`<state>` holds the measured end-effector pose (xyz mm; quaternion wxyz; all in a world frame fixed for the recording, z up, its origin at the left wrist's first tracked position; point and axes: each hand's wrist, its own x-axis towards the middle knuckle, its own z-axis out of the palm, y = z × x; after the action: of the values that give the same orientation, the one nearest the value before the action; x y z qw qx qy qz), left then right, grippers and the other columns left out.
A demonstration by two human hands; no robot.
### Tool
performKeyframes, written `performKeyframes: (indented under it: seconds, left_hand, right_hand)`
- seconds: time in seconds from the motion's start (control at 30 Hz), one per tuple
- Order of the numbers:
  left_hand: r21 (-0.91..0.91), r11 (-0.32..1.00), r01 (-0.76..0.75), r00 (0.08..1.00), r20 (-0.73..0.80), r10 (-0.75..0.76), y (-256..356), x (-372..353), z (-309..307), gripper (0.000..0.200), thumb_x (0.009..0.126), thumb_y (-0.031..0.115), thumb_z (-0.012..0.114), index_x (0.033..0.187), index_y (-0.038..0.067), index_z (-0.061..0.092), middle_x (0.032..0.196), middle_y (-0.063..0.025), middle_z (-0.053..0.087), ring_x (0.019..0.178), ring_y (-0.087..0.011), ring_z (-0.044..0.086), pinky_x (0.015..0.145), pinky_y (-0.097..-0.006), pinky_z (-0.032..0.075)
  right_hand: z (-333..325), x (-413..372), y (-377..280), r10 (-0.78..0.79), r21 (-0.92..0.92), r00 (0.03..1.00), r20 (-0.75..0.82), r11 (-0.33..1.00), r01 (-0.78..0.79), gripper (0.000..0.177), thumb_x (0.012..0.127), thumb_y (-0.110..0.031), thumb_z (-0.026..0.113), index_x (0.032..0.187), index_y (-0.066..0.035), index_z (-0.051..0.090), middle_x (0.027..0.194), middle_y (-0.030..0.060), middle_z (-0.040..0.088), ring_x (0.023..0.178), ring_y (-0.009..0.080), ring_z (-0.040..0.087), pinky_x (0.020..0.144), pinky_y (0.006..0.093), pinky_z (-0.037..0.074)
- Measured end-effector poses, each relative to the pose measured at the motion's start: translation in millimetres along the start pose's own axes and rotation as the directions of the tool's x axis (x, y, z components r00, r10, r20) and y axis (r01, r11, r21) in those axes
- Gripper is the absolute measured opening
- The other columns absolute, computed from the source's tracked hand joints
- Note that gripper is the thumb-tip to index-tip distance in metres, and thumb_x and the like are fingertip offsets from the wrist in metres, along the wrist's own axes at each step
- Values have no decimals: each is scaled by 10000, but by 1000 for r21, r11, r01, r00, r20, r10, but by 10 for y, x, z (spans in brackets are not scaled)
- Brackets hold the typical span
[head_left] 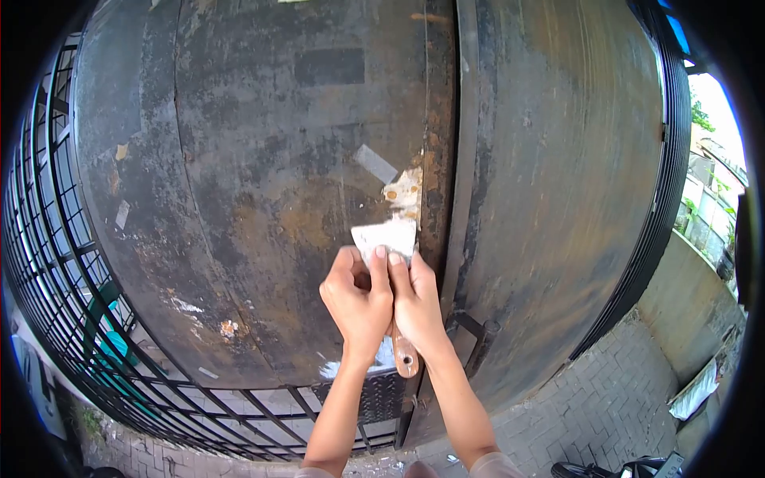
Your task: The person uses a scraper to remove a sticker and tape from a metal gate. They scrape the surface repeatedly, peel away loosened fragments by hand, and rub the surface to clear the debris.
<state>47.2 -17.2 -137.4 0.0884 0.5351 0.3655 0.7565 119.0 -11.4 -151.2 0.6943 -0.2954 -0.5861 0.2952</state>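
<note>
Both my hands are closed around a scraper. Its pale, flared blade (pixel 387 234) points up against the dark metal gate (pixel 263 167), and the end of its wooden handle (pixel 407 362), with a hole in it, shows below my wrists. My left hand (pixel 356 299) grips from the left, its thumb on the base of the blade. From the other side my right hand (pixel 414 299) holds on, thumb beside the left one. Just above the blade, a torn white and yellowish paper remnant (pixel 406 190) sticks to the gate. A grey tape strip (pixel 375 164) lies up and left of it.
A vertical seam (pixel 464 159) runs right of my hands, with a latch handle (pixel 478 338) lower down. More white residue (pixel 227 328) marks the lower left. Black bars (pixel 239 406) run along the left and bottom. Paving (pixel 574 414) and part of a motorbike (pixel 637 468) appear lower right.
</note>
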Motion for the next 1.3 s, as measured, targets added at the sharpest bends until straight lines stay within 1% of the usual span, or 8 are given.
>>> performKeyframes:
  seconds: [0.23,0.3,0.43,0.7,0.83,0.97,1.1,1.3]
  left_hand:
    - [-15,1000,13,1000,11,-13,-65,-88,6,280,825,125,620,627,-5,472,446,-41,457,406,-51,378,383,-251,292]
    - [-12,999,-50,999,6,50,-66,11,62,276,829,126,618,633,-7,477,447,-45,469,401,-51,385,381,-251,297]
    - [-91,994,57,998,35,-54,84,74,44,291,828,138,625,626,-4,471,443,-36,456,409,-34,371,375,-251,283]
    - [-76,997,6,1000,18,-5,89,158,70,310,821,137,622,617,-11,441,435,-53,430,406,-59,360,393,-273,295]
    - [27,1000,-1,998,57,0,27,24,19,302,812,128,623,612,-3,440,448,-64,432,408,-76,380,394,-282,299]
    - [-70,998,-3,997,80,9,209,230,40,286,840,143,611,648,-11,464,460,-57,472,397,-67,404,392,-261,316]
    - [-250,956,153,975,196,-105,98,136,-3,273,848,139,630,667,-3,483,485,0,490,438,-15,405,390,-220,300]
    - [-98,994,-55,998,23,57,-37,-28,-346,243,768,95,717,976,10,625,882,-72,667,486,-43,488,441,-190,391]
  right_hand:
    - [-84,-31,34,87,-83,996,17,993,-85,269,955,-182,433,982,72,518,821,166,617,740,187,581,674,333,454]
    - [-32,38,147,-184,-64,982,-47,981,180,272,957,-194,437,919,65,508,790,165,615,743,212,599,671,336,458]
    - [-64,36,-157,160,-31,986,40,987,-159,283,962,-191,426,1012,72,518,824,153,624,786,175,604,703,305,460]
    - [-32,112,-228,33,-81,999,37,996,-30,310,971,-214,392,948,71,511,686,140,599,645,205,593,610,330,461]
    - [-55,-12,-96,27,-61,1000,10,998,-26,285,958,-165,418,1101,63,512,914,164,624,834,176,589,770,311,453]
    - [-35,124,-458,206,57,973,99,976,-213,260,969,-201,411,906,43,477,627,60,544,527,80,504,447,265,397]
    - [-113,123,-201,-13,5,996,93,1000,13,257,972,-217,403,989,24,490,630,38,517,393,94,463,349,237,369]
    - [-333,-617,-206,292,105,931,221,942,-320,279,970,-241,422,1132,-18,464,658,32,522,432,60,461,349,195,382]
